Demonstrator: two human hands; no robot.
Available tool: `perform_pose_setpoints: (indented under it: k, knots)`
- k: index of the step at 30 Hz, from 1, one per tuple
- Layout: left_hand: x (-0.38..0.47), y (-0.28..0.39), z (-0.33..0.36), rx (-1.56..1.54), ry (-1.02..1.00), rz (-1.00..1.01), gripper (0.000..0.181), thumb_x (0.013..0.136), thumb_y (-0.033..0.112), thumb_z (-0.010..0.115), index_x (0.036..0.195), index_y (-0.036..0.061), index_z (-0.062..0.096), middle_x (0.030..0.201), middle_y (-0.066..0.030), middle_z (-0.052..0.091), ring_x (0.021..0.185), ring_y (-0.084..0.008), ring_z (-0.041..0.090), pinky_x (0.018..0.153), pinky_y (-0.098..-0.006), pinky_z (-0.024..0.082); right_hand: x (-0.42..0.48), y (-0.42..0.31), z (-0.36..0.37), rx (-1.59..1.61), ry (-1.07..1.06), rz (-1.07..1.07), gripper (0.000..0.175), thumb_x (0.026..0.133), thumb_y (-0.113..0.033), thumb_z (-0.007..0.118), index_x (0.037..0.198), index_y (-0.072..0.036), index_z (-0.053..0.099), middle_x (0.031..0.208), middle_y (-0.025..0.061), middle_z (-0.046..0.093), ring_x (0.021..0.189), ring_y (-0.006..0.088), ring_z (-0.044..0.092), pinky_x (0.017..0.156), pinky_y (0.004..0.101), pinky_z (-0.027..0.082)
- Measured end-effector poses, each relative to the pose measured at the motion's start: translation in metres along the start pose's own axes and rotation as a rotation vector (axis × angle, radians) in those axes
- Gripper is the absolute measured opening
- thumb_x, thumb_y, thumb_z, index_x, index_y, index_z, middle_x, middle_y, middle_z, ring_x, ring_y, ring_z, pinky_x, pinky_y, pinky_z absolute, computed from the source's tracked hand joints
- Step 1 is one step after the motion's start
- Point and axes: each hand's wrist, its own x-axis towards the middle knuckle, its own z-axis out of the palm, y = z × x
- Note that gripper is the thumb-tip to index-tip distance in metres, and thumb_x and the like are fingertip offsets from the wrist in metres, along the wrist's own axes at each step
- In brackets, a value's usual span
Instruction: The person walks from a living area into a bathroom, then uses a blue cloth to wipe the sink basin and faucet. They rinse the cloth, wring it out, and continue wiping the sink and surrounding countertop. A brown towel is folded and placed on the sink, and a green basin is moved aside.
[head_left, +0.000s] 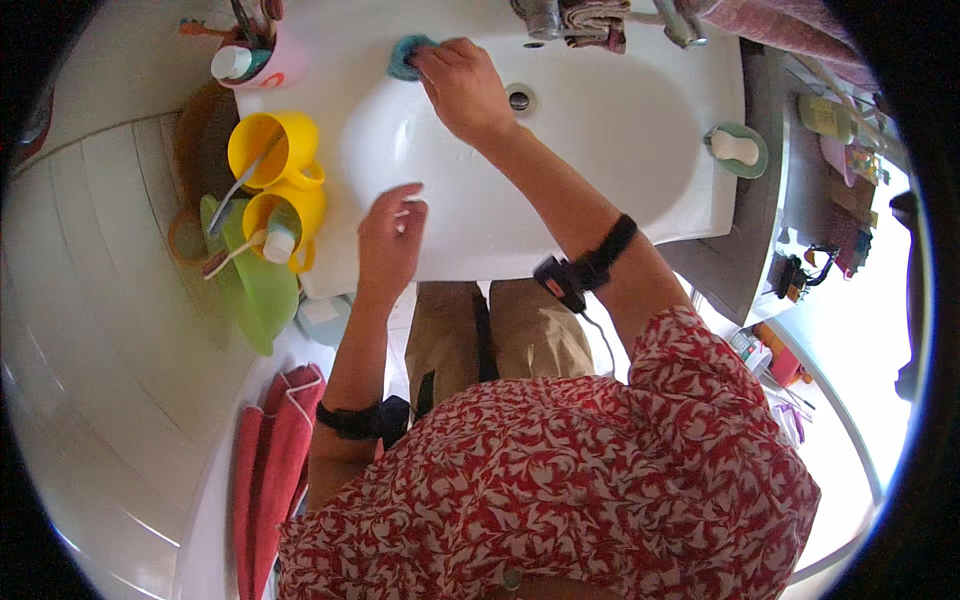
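Observation:
My right hand (466, 90) grips a teal scrubbing pad (405, 58) and presses it to the back left part of the white washbasin (600, 142), at the rim of the bowl. Over the basin's front left side hangs my left hand (392, 238), fingers curled apart with nothing in them. Left of that hand, two yellow mugs (306, 135) stand on the basin's left edge; a toothbrush (244, 180) leans in one, and a second toothbrush (234, 256) and a tube are in the other. The metal drain (519, 99) shows beside my right wrist.
A pink cup (289, 64) with brushes and a tube stands at the back left. Metal taps (679, 22) with a folded cloth (596, 22) rise behind the bowl. A soap bar (735, 148) lies in a green dish (754, 169) at right. A red towel (274, 465) hangs lower left.

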Motion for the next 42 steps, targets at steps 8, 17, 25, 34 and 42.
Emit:
perform_pose_setpoints:
  k: [8,17,25,34,42]
  knots:
    - [0.007,0.04,-0.048,-0.14,0.171,0.092,0.023,0.097,0.007,0.058,0.119,0.0002,0.06,0.117,-0.01,0.064,0.102,-0.0164,0.062,0.088,-0.0286,0.051,-0.143,-0.143,-0.02,0.543,-0.47,-0.021,0.031,0.078,-0.021,0.071,0.101,-0.003,0.062,0.131,0.0181,0.052,0.128,0.0349,0.048,0.108,0.0442,0.041]
    - [0.013,0.055,0.007,-0.027,-0.042,0.026,0.028,0.096,0.011,0.059,0.122,-0.0005,0.059,0.119,-0.0094,0.064,0.106,-0.018,0.063,0.093,-0.0304,0.049,-0.283,-0.02,-0.219,0.182,-0.508,0.443,0.019,0.085,-0.013,0.064,0.104,-0.009,0.069,0.135,0.0094,0.056,0.13,0.0282,0.049,0.114,0.0434,0.036]
    - [0.021,0.059,0.056,0.496,-0.363,0.314,0.035,0.093,0.019,0.062,0.124,0.0036,0.058,0.128,-0.017,0.057,0.117,-0.0334,0.055,0.101,-0.0426,0.044,-0.316,0.076,-0.275,-0.566,0.182,0.98,0.004,0.082,-0.007,0.063,0.083,-0.003,0.062,0.1,0.0149,0.062,0.1,0.0352,0.056,0.083,0.0476,0.047]
    - [0.012,0.115,0.09,0.359,-0.56,0.185,0.05,0.099,0.024,0.058,0.142,0.0053,0.044,0.136,-0.0151,0.055,0.115,-0.0248,0.058,0.097,-0.0364,0.046,-0.204,-0.034,-0.193,0.56,-0.155,0.584,0.017,0.09,-0.019,0.058,0.096,-0.005,0.063,0.089,0.0199,0.065,0.086,0.0409,0.063,0.076,0.0483,0.05]
    - [-0.011,0.141,0.056,0.159,-0.546,0.043,0.028,0.095,0.018,0.065,0.116,-0.0003,0.063,0.092,-0.0003,0.064,0.081,-0.0084,0.056,0.075,-0.024,0.047,-0.148,-0.043,-0.262,0.443,-0.112,0.461,0.014,0.091,-0.02,0.058,0.092,-0.006,0.062,0.079,0.0177,0.065,0.077,0.0389,0.063,0.07,0.0477,0.048]
